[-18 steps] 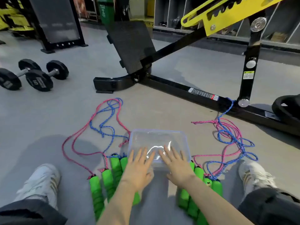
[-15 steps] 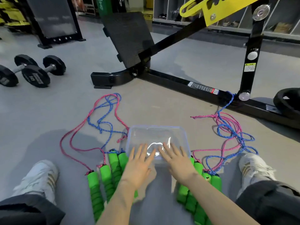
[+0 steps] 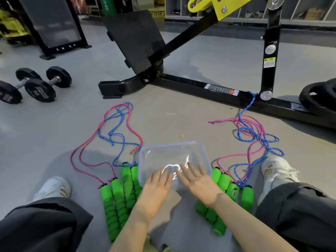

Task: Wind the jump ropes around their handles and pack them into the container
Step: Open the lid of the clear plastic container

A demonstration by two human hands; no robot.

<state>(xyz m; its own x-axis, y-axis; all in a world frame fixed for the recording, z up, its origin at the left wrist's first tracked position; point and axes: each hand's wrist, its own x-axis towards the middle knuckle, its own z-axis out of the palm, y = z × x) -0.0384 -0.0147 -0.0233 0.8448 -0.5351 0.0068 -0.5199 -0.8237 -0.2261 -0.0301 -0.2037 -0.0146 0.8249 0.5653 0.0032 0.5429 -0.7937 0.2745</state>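
The left hand (image 3: pixel 156 186) and right hand (image 3: pixel 198 184) rested flat, fingers extended, on the light clear container (image 3: pixel 205 153) on the floor (image 3: pixel 181 110); the limp, unwound jump ropes (image 3: pixel 254 135) beside it would best be taken by their foam handles (image 3: pixel 118 202).

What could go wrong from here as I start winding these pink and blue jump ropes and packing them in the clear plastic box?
1. The right-side blue braided rope runs up to the black steel machine frame and seems caught at its upright; pulling could snag it.
2. The pink braided ropes cross the blue ones in loose piles, so winding one may drag or knot another.
3. The thick green foam handles might crowd the shallow clear plastic container.
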